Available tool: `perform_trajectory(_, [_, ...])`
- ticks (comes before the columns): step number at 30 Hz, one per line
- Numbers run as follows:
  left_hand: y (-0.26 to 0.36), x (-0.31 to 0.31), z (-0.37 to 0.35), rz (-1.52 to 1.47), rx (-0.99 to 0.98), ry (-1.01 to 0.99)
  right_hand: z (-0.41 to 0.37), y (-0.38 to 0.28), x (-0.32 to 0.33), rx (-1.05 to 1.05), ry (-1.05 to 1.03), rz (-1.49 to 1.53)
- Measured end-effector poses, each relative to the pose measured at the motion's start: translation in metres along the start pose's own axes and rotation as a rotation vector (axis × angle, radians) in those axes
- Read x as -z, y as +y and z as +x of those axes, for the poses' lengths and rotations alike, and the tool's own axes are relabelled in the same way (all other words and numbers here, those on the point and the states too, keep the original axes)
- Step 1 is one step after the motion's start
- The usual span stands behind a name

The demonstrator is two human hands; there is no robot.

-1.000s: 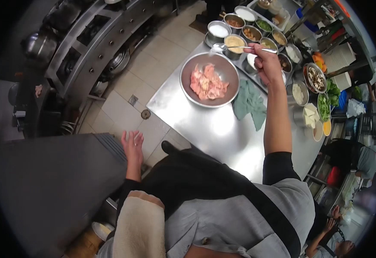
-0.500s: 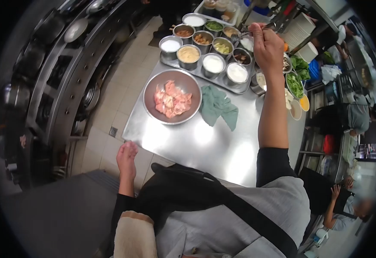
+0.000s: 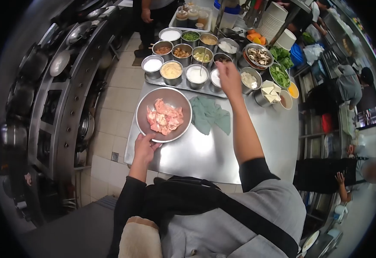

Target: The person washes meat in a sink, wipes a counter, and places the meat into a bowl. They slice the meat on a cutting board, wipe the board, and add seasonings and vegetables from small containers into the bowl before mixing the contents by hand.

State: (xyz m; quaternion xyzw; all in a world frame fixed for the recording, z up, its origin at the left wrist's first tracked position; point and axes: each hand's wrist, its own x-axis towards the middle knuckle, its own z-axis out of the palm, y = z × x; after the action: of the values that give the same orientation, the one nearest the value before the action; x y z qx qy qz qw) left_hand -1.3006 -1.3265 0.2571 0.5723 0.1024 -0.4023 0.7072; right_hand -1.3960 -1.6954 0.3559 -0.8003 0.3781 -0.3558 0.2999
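A metal mixing bowl (image 3: 183, 101) stands on the steel table, with pieces of raw meat (image 3: 164, 116) in it. My left hand (image 3: 144, 148) grips the bowl's near left edge, fingers reaching under its side. Over the front row of metal cups is my right hand (image 3: 230, 79), its fingers bunched together above a cup of white powder (image 3: 215, 77); what they hold, if anything, is hidden. Just left of it, a thin metal spoon (image 3: 202, 64) stands upright in another cup of white powder (image 3: 194, 78). A green cloth (image 3: 209, 115) lies right of the bowl.
Several cups of ingredients fill a metal tray (image 3: 183, 88). To its right are sliced mushrooms (image 3: 259, 56), white blocks (image 3: 270, 91) and leafy greens (image 3: 279, 75). A stove with pans (image 3: 61, 63) lines the left. Another person (image 3: 147, 15) stands beyond the table; others are at right.
My left hand has come up and taken hold of the bowl. My right hand has moved down and left from the back of the cups. A spoon now stands in the white powder.
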Motion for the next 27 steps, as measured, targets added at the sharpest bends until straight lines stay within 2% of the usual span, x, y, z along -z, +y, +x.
perform_trajectory(1, [0.000,0.007,0.003,0.006,0.008,-0.012,-0.011,0.014,0.016,-0.092,-0.009,-0.071])
perform_trajectory(3, [-0.002,0.024,0.004,-0.016,0.006,0.006,-0.051,0.029,0.032,-0.241,-0.210,-0.271])
perform_trajectory(4, [0.006,0.031,-0.005,-0.011,0.015,-0.004,-0.082,0.037,0.028,-0.154,-0.278,-0.410])
perform_trajectory(5, [0.022,0.045,-0.016,-0.008,0.002,-0.019,-0.110,0.024,0.011,-0.264,-0.420,-0.479])
perform_trajectory(6, [0.033,0.062,-0.022,-0.021,-0.002,-0.027,-0.141,0.059,-0.023,-0.065,-0.499,-0.528])
perform_trajectory(8, [0.047,0.109,-0.020,-0.033,-0.028,-0.026,-0.189,0.022,-0.057,0.126,-0.390,-0.438])
perform_trajectory(10, [0.073,0.152,-0.031,0.000,-0.030,-0.051,-0.218,-0.025,-0.085,0.127,-0.543,-0.264])
perform_trajectory(13, [0.111,0.202,-0.043,0.057,-0.072,-0.090,-0.229,-0.036,-0.118,0.110,-0.581,-0.303])
perform_trajectory(15, [0.133,0.233,-0.048,0.054,-0.087,-0.092,-0.213,0.000,-0.123,-0.020,-0.207,-0.401])
perform_trajectory(17, [0.152,0.261,-0.054,0.008,-0.102,-0.094,-0.185,-0.017,-0.093,-0.263,-0.224,-0.631])
perform_trajectory(20, [0.171,0.286,-0.054,0.006,-0.137,-0.060,-0.163,-0.032,-0.066,-0.426,-0.340,-0.815])
perform_trajectory(21, [0.175,0.292,-0.048,0.010,-0.139,-0.072,-0.163,-0.040,-0.069,-0.445,-0.291,-0.865])
perform_trajectory(23, [0.185,0.298,-0.033,0.054,-0.137,-0.045,-0.153,-0.061,-0.077,-0.457,-0.233,-0.911])
perform_trajectory(25, [0.201,0.294,-0.017,0.067,-0.135,-0.087,-0.133,-0.093,-0.086,-0.244,0.185,-0.817])
perform_trajectory(26, [0.213,0.286,-0.007,0.084,-0.128,-0.127,-0.117,-0.110,-0.089,-0.247,0.202,-0.805])
perform_trajectory(27, [0.228,0.272,-0.002,0.128,-0.106,-0.115,-0.099,-0.127,-0.089,-0.140,0.237,-0.552])
